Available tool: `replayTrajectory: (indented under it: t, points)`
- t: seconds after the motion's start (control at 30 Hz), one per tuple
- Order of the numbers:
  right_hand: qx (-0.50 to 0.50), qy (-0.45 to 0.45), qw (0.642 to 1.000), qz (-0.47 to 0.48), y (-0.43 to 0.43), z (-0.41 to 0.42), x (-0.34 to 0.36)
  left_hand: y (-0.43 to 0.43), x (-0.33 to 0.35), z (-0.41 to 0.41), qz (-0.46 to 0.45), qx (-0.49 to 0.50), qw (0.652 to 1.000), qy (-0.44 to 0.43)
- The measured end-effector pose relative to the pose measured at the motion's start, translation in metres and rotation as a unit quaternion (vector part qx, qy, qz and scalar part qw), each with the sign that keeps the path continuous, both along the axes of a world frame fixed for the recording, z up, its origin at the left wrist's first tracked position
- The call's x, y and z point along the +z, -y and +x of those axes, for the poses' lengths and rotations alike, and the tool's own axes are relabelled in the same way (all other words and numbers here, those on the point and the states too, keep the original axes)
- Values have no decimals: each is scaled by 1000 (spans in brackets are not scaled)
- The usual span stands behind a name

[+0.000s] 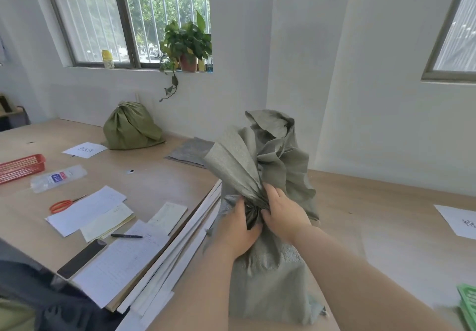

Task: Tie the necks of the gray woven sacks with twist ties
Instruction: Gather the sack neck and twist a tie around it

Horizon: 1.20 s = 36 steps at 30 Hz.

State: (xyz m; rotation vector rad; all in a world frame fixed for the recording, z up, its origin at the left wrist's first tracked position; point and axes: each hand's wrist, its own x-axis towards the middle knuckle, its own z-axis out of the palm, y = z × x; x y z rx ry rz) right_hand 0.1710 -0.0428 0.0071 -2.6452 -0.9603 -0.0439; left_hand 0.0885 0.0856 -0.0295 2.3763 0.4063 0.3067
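A gray woven sack (268, 274) stands upright on the table in front of me, its loose top (268, 147) fanning out above a gathered neck. My left hand (238, 232) grips the bunched neck from the left. My right hand (280, 214) grips it from the right, fingers curled into the folds. Whether a twist tie sits on the neck is hidden by my fingers. A second sack (131, 127), its neck closed, sits against the far wall under the window. Flat empty sacks (189, 151) lie behind the held one.
Left table: papers (85, 209), a pen (126, 235), orange scissors (63, 204), a red basket (20, 167), a clear plastic packet (58, 177), a dark phone (81, 258). White boards (185, 238) fill the gap between tables. A paper sheet (461, 221) and green basket (467, 302) lie right.
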Motion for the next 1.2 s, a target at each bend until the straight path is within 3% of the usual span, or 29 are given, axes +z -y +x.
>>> replayTrajectory:
  t: [0.5, 0.87, 1.2]
  points:
    - [2, -12, 995, 95, 20, -32, 7, 3, 11, -17, -153, 39, 977, 145]
    - [7, 16, 971, 239, 59, -55, 20, 7, 37, -37, -196, 10, 949, 245]
    - [-3, 23, 961, 276, 173, -59, 35, 102, 52, -31, -143, 18, 943, 300]
